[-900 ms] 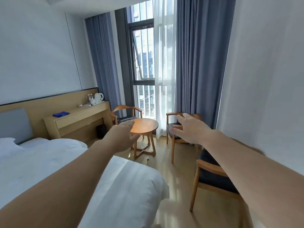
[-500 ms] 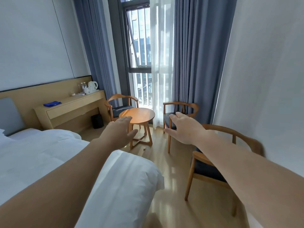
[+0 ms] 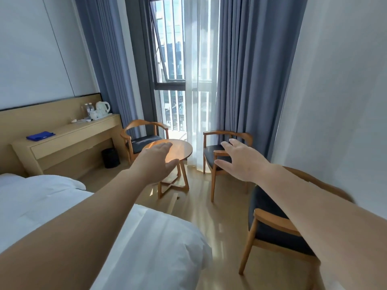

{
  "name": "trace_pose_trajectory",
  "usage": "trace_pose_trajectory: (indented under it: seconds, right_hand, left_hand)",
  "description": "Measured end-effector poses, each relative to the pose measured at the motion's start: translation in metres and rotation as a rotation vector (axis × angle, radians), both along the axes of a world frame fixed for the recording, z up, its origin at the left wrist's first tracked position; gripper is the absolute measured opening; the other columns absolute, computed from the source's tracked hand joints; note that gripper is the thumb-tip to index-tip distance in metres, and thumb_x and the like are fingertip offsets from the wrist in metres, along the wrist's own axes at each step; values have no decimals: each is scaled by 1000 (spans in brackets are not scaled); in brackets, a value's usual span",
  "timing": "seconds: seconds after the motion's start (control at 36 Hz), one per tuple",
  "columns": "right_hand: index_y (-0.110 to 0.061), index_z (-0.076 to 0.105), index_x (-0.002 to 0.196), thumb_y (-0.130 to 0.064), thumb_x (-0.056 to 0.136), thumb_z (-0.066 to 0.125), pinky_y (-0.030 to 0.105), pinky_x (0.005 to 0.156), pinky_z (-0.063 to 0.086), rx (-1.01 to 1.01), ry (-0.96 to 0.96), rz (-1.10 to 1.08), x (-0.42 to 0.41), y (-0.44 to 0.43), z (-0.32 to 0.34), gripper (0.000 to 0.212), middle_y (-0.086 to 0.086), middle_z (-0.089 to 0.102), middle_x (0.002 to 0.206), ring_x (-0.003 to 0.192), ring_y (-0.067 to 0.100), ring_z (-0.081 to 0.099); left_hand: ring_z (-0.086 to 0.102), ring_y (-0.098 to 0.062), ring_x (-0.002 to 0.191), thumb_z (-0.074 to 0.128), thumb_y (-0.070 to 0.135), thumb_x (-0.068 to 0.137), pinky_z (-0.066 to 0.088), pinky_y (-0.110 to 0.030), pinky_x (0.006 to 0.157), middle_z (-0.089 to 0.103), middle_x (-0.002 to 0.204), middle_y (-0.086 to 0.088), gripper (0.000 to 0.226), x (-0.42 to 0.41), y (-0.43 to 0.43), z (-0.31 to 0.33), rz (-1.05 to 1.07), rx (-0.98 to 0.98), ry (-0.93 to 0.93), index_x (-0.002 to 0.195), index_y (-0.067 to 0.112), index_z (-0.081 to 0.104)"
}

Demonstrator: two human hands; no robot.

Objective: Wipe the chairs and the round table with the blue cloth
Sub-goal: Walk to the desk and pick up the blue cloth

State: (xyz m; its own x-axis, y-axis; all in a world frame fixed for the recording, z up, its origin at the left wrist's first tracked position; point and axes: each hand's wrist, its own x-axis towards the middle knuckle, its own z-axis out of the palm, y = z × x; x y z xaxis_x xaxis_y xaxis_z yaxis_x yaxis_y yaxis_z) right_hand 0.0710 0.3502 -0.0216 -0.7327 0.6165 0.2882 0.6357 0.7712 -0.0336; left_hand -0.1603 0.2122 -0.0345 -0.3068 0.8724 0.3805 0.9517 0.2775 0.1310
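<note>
A: Hands?
B: Left hand (image 3: 156,162) and right hand (image 3: 240,162) both stretched out, fingers loose, holding nothing, well apart.
A: Cloth (image 3: 40,136)?
B: I see it on the desk (image 3: 69,136), folded perhaps; the table (image 3: 182,148) stands just beside a chair (image 3: 142,143).

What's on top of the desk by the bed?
On the desk: blue cloth at the near end; white kettle, bottles and cups at the far end. Nothing covers the top; items beside the cups are too small to tell.

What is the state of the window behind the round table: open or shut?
Open: the upper sash of the window hangs tilted, its edge slanting away from the dark frame.
</note>
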Motion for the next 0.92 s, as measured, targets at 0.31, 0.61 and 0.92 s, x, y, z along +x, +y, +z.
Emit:
trace_pose_trajectory:
  seconds: [0.31, 0.61, 0.92]
  right_hand:
    - [-22, 26, 150, -62, 93, 39, 43, 104, 44, 13, -3, -26, -33, 76, -1, 71, 6, 28, 156, 139, 29, 35]
    - [-24, 22, 151, -66, 91, 35, 46, 105, 42, 7, -2, 44, -63, 220, -22, 75, 7, 25, 158, 141, 32, 31]
    - [-24, 23, 149, -63, 92, 39, 45, 102, 42, 0, -58, 158, -93, 359, -17, 71, 8, 24, 158, 139, 33, 34]
  left_hand:
    - [38, -24, 134, 48, 56, 89, 37, -47, 105, 35, 150, 1, 68, -40, 86, -11, 1, -31, -14, 146, 24, 27]
    - [36, -21, 135, 47, 54, 90, 35, -42, 105, 35, 150, 2, 68, -53, 192, -20, 93, -56, -9, 146, 23, 26]
    - [36, -22, 135, 53, 47, 90, 35, -45, 108, 35, 150, -1, 67, -45, 300, -20, 224, -75, -104, 146, 19, 28]
